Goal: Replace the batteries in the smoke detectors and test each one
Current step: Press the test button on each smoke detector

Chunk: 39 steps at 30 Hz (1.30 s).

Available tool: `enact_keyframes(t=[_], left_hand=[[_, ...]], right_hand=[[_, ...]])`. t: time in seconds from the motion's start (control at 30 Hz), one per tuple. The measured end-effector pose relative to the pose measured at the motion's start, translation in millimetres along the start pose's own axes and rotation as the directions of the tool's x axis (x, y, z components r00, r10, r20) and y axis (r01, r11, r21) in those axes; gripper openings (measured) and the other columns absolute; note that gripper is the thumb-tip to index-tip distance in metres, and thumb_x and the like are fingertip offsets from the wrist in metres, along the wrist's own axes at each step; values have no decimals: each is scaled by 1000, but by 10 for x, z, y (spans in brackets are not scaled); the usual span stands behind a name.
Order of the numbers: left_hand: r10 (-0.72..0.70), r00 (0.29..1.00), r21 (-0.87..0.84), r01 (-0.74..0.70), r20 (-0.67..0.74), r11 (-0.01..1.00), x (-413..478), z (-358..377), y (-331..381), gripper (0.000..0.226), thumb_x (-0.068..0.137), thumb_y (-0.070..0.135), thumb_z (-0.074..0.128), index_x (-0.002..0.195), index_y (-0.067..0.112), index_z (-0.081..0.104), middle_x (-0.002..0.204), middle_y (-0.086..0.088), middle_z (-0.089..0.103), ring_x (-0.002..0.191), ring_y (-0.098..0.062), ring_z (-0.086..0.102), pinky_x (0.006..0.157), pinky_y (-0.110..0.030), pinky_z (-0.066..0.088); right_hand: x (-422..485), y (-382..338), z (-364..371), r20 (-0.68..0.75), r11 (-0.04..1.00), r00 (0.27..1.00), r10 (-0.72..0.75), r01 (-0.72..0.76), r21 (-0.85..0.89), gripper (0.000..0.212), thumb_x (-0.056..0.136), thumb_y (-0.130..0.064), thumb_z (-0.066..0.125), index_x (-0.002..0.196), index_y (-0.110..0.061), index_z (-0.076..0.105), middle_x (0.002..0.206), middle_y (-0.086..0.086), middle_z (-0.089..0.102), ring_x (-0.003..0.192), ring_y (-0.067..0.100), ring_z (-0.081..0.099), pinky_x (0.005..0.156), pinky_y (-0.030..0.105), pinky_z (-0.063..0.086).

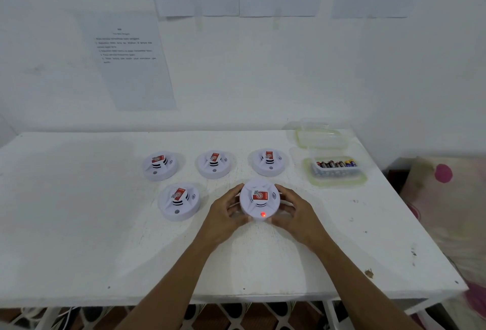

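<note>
Several round white smoke detectors with red labels sit on the white table (79, 224). The nearest detector (259, 200) shows a lit red light on its front edge. My left hand (226, 214) holds its left side and my right hand (294, 211) holds its right side. Another detector (178, 202) lies to the left of it. Three more stand in a row behind: left detector (159, 166), middle detector (214, 164), right detector (269, 162). A clear plastic tub (335, 172) at the right holds several batteries (336, 164).
An empty clear container with its lid (319, 136) stands behind the battery tub near the wall. Printed sheets (131, 61) hang on the white wall. A patterned cushion (447, 198) lies beyond the table's right edge. The table's front edge is close to me.
</note>
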<state>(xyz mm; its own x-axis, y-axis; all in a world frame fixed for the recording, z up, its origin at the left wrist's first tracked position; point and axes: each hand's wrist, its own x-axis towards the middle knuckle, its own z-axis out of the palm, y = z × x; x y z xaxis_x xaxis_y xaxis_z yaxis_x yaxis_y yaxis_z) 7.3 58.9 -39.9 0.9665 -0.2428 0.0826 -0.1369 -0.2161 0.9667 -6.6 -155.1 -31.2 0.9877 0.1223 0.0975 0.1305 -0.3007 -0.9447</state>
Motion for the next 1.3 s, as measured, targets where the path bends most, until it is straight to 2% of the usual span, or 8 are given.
enact_keyframes(t=[0.33, 0.67, 0.83, 0.9, 1.0, 1.1, 1.2, 1.3], left_hand=[[-28, 999, 6, 28, 18, 1000, 14, -17, -24, 75, 78, 13, 81, 144, 24, 46, 137, 10, 59, 125, -7, 56, 103, -31, 49], [-40, 999, 83, 38, 27, 996, 19, -28, -10, 72, 78, 7, 79, 140, 28, 48, 133, 13, 61, 122, -3, 57, 97, -22, 50], [-30, 998, 303, 11, 59, 953, 80, -134, 65, 65, 78, 6, 79, 117, 46, 46, 110, 38, 52, 101, 23, 50, 81, -1, 38], [-33, 997, 379, 7, 63, 925, 117, -179, 43, 62, 79, 11, 78, 117, 43, 42, 106, 28, 50, 101, 14, 46, 84, -8, 35], [-60, 996, 462, 22, 67, 887, 158, -193, 24, 57, 75, 33, 78, 122, 39, 46, 116, 13, 55, 116, -13, 44, 100, -28, 34], [-87, 994, 508, 41, 67, 860, 185, -214, -42, 74, 70, 46, 75, 137, 28, 50, 131, 7, 54, 125, -17, 43, 110, -43, 35], [-132, 990, 469, 97, 41, 878, 189, -208, 33, 74, 79, 30, 78, 144, 23, 42, 138, 8, 45, 132, -13, 34, 114, -40, 31], [-154, 988, 377, 148, -15, 914, 278, -177, 146, 62, 91, 35, 66, 146, 20, 41, 134, 15, 39, 132, -7, 29, 111, -32, 25]], right_hand=[[13, 2, -7, 8, 1000, 1000, 0, 1, -17, 70, 72, -13, 83, 131, -35, 53, 128, -16, 61, 114, -2, 58, 92, 16, 50], [22, 1, -10, 1, 999, 1000, 3, -3, -36, 68, 72, -12, 83, 128, -36, 55, 123, -18, 63, 110, -1, 60, 87, 14, 50], [142, -42, -4, 43, 963, 999, -16, 26, -268, 64, 67, -28, 86, 123, -37, 57, 114, -19, 62, 105, 6, 55, 86, 22, 47], [213, -42, 1, 74, 921, 997, -28, 54, -386, 59, 66, -39, 83, 121, -35, 59, 111, -16, 63, 105, 10, 50, 89, 27, 40], [240, -54, -17, 61, 859, 998, 6, 26, -511, 59, 70, -42, 79, 123, -32, 58, 111, -11, 62, 105, 15, 45, 87, 31, 37], [224, -43, -46, 49, 855, 999, 22, 7, -519, 64, 71, -41, 79, 129, -32, 54, 114, -10, 59, 107, 15, 42, 87, 31, 36], [251, -11, -64, 76, 878, 994, 77, -31, -478, 65, 73, -42, 74, 133, -31, 51, 121, -12, 56, 113, 13, 40, 94, 32, 34], [346, -42, -103, 5, 938, 991, 137, -128, -323, 54, 84, -34, 69, 134, -24, 51, 121, -10, 53, 115, 13, 46, 94, 29, 38]])
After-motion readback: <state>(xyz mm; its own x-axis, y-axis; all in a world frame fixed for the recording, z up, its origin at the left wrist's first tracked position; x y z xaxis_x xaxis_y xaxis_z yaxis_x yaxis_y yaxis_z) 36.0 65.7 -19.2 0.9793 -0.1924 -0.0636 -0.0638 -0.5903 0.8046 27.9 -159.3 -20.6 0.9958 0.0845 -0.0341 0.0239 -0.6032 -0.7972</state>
